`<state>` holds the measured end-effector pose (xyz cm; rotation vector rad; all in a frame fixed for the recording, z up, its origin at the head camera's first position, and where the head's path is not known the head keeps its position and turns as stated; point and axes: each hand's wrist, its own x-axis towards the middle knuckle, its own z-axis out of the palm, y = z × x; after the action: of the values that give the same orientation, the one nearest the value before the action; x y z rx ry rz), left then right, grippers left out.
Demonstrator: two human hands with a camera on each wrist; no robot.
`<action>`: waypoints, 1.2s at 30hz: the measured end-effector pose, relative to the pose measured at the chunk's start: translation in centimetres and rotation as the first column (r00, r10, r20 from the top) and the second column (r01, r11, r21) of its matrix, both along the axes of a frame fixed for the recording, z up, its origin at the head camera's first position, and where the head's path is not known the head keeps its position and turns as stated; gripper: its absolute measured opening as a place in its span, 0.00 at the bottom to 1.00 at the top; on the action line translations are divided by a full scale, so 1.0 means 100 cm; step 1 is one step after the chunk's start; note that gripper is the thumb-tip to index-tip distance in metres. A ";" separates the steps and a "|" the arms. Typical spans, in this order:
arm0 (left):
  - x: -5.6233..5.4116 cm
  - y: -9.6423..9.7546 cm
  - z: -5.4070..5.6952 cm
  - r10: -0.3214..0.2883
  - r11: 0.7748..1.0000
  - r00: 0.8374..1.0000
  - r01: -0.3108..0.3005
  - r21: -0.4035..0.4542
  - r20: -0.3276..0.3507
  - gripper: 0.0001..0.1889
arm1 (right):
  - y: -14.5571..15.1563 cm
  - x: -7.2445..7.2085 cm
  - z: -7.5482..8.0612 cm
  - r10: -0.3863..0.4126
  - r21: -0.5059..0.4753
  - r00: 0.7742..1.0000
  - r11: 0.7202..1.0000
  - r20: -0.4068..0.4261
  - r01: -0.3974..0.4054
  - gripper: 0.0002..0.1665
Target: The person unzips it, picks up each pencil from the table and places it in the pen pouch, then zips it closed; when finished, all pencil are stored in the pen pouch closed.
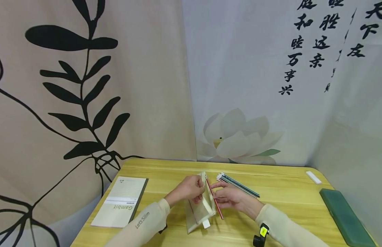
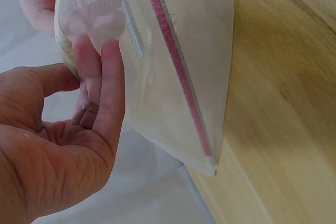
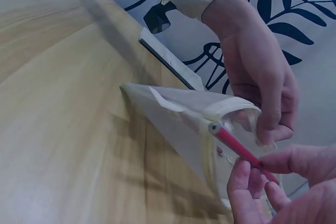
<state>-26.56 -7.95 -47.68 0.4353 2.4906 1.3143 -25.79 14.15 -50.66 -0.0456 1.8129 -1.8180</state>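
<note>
A pale mesh pouch (image 1: 197, 214) stands tilted over the table, its mouth gaping in the right wrist view. My left hand (image 1: 191, 188) pinches the rim of that mouth between thumb and fingers. My right hand (image 1: 232, 199) holds a red pencil (image 3: 235, 144) between thumb and fingertips, beside the opening; its grey end points up past the rim in the right wrist view. Through the mesh in the left wrist view, a long red strip (image 2: 176, 59) and a short grey one (image 2: 132, 30) show. A white tab (image 1: 206, 224) sticks out at the pouch's near edge.
Several dark pencils (image 1: 238, 184) lie in a bundle behind my right hand. A notepad (image 1: 118, 202) is at the left edge of the wooden table (image 1: 289, 206). On the right are a white eraser-like block (image 1: 313, 177) and a dark green case (image 1: 346, 216).
</note>
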 end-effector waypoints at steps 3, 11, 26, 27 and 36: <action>0.000 0.001 0.000 -0.001 1.000 1.000 0.001 -0.001 -0.008 0.05 | -0.001 0.001 -0.004 -0.007 -0.016 1.000 1.000 0.011 0.007 0.33; 0.005 0.002 -0.001 -0.084 0.996 0.996 0.084 0.027 0.024 0.07 | -0.010 -0.004 -0.007 -0.023 -0.027 1.000 0.999 0.014 0.024 0.30; 0.001 0.005 0.002 -0.107 0.993 0.993 0.105 0.045 0.044 0.06 | -0.020 -0.009 -0.008 -0.039 -0.048 0.999 0.998 0.000 0.039 0.34; 0.000 0.005 0.003 -0.107 0.993 0.993 0.106 0.044 0.044 0.05 | -0.020 -0.009 -0.009 -0.042 -0.048 0.999 0.998 -0.006 0.041 0.35; -0.005 0.006 0.001 -0.095 0.995 0.994 0.094 0.030 0.046 0.04 | -0.019 -0.009 -0.011 -0.052 -0.024 0.998 0.998 -0.039 0.052 0.33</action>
<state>-27.02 -7.38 -47.53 0.5153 2.3850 1.3085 -26.68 12.24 -51.80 -0.0441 1.8368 -1.8866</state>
